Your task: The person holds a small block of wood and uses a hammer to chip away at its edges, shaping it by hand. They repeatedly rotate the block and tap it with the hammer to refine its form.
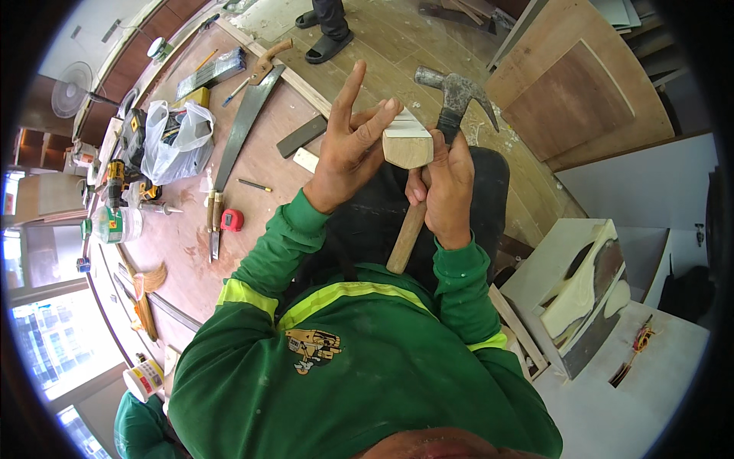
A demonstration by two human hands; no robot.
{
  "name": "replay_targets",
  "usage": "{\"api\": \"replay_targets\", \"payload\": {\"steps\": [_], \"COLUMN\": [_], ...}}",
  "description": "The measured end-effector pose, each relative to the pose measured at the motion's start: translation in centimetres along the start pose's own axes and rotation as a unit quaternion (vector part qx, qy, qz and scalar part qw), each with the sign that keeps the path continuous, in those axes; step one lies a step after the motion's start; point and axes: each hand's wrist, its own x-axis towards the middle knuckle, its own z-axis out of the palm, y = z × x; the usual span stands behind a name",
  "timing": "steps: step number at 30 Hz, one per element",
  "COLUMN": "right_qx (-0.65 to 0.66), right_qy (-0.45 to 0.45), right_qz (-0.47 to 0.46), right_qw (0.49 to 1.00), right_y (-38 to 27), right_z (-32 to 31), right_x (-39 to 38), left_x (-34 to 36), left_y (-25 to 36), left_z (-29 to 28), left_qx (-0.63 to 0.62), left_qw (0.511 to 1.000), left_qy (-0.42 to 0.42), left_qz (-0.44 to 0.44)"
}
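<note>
A claw hammer [460, 96] with a dark metal head and a wooden handle is in my right hand [449, 183]. The head points up and away from me, and the handle's end slants down toward my body. My right thumb also lies against a pale wooden block [408, 151] with a whitish, lined top face. On the block's other side is my left hand [348, 141], its index finger stretched upward and the others apart. One fingertip reaches the block's upper left edge; whether other fingers bear on it is hidden.
On the table [180, 237] at left lie a handsaw [248, 122], red tape measure [232, 220], chisels [214, 218], a pencil [254, 185] and a dark flat block [301, 136]. A plastic bag [180, 141] stands farther left. White cabinet pieces [566, 306] are at right; someone's feet [329, 46] show beyond.
</note>
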Motion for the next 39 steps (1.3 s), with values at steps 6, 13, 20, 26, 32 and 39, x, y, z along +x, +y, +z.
{"api": "replay_targets", "payload": {"steps": [6, 13, 20, 26, 32, 39], "right_qx": [0.000, 0.000, 0.007, -0.038, -0.219, -0.347], "right_qy": [-0.006, -0.012, -0.008, -0.002, 0.023, 0.054], "right_qz": [0.001, -0.004, 0.003, 0.030, -0.023, -0.091], "right_qw": [1.000, 1.000, 1.000, 0.999, 0.975, 0.932], "right_y": [0.0, -0.2, -0.9, -1.2, 1.4, 3.8], "right_z": [-0.1, 0.3, 0.1, 0.1, -0.8, 0.0], "right_x": [0.0, 0.1, 0.5, 0.6, -0.2, 0.4], "left_x": [0.2, 0.3, 0.7, 0.2, 0.7, 2.7], "left_y": [0.2, 0.0, 0.0, -0.1, -4.9, -5.5], "left_z": [-0.3, -0.2, -0.2, 0.5, 0.2, 1.4], "left_qx": [0.003, 0.013, -0.008, -0.235, -0.526, -0.581], "left_qw": [1.000, 0.999, 1.000, 0.931, 0.678, 0.576], "left_qy": [0.000, 0.022, 0.004, 0.123, 0.290, 0.392], "left_qz": [0.006, 0.021, 0.005, -0.251, -0.423, -0.421]}}
